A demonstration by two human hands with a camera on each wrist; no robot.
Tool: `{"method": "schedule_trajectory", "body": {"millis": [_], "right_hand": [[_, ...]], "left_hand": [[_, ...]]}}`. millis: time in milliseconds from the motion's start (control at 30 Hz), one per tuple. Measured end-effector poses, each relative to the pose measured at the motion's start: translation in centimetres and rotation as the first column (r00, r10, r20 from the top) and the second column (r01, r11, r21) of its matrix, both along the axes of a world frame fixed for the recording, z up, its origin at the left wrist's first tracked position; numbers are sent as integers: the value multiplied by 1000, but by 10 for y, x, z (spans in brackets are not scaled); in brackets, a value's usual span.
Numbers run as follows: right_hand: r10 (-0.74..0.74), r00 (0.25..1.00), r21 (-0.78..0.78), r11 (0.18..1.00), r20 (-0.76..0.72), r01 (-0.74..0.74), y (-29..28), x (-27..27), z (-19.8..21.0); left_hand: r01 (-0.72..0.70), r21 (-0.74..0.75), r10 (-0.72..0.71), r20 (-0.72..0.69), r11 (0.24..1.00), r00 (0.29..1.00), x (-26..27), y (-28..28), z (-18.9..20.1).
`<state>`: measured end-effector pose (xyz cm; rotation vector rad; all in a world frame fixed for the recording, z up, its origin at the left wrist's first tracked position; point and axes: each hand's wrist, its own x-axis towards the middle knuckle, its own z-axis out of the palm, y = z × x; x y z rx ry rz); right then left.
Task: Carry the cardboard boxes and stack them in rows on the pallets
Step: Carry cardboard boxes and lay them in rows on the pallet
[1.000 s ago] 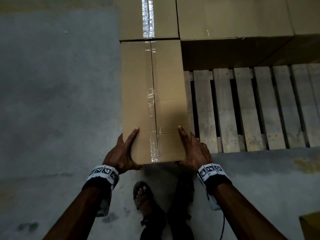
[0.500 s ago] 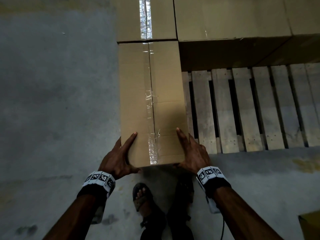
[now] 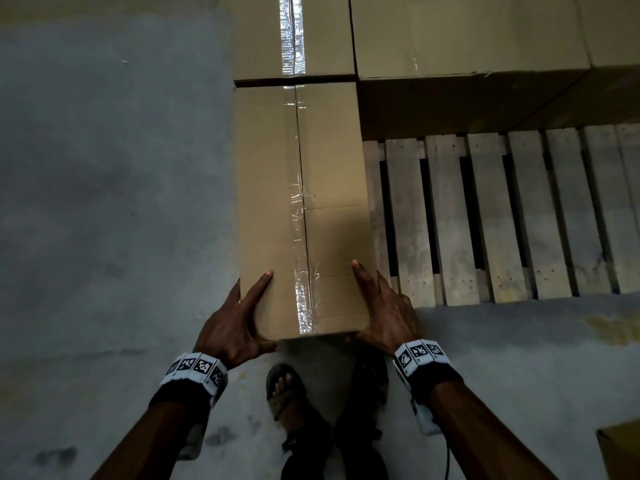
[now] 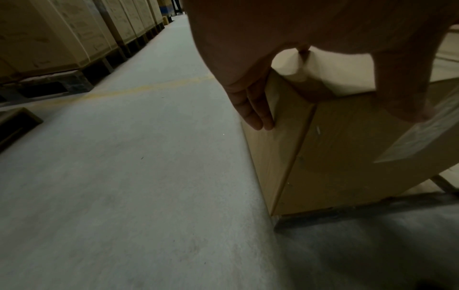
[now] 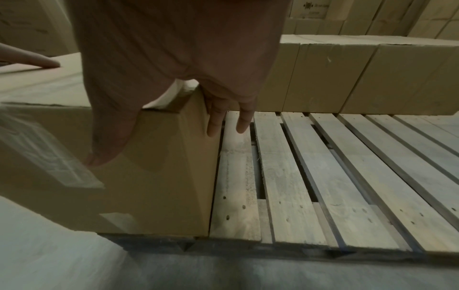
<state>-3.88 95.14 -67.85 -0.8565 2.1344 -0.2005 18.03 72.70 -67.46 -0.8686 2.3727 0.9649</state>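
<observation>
A long taped cardboard box (image 3: 301,202) lies on the left edge of the wooden pallet (image 3: 485,220), its far end close to another box (image 3: 263,36). My left hand (image 3: 235,323) is at its near left corner: index finger on top, thumb on the near face, fingers (image 4: 255,117) flat against the side of the box (image 4: 335,157). At the near right corner my right hand (image 3: 384,306) mirrors it, with straight fingers (image 5: 213,125) along the side of the box (image 5: 154,166), just above the pallet (image 5: 323,176) slats.
A row of boxes (image 3: 467,36) fills the pallet's far side. Bare slats lie to the right of the box. Concrete floor (image 3: 104,202) is on the left, my sandalled foot (image 3: 287,393) below. A box corner (image 3: 620,452) shows bottom right. Loaded pallets (image 4: 62,39) line the aisle.
Both hands keep the same places on the near corners. Box and hands sit slightly lower in the head view than a second ago.
</observation>
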Motion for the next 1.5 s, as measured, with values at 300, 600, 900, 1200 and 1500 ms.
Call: {"method": "schedule_trajectory", "body": {"millis": [300, 600, 900, 1200, 1500], "right_hand": [[-2, 1000, -2, 1000, -1, 2, 1, 1, -9], [9, 1000, 18, 1000, 2, -9, 0, 0, -11], [156, 988, 51, 987, -10, -155, 3, -16, 4], [-11, 996, -37, 999, 87, 14, 18, -56, 23], [-412, 879, -42, 900, 240, 434, 15, -41, 0]], "left_hand": [[-8, 33, 7, 1, 999, 1000, -1, -5, -6], [-22, 36, 22, -1, 999, 1000, -2, -4, -10], [-13, 55, 11, 50, 998, 999, -10, -8, -4], [-278, 215, 287, -11, 936, 958, 2, -3, -3], [-533, 205, 533, 64, 821, 844, 11, 14, -10]]}}
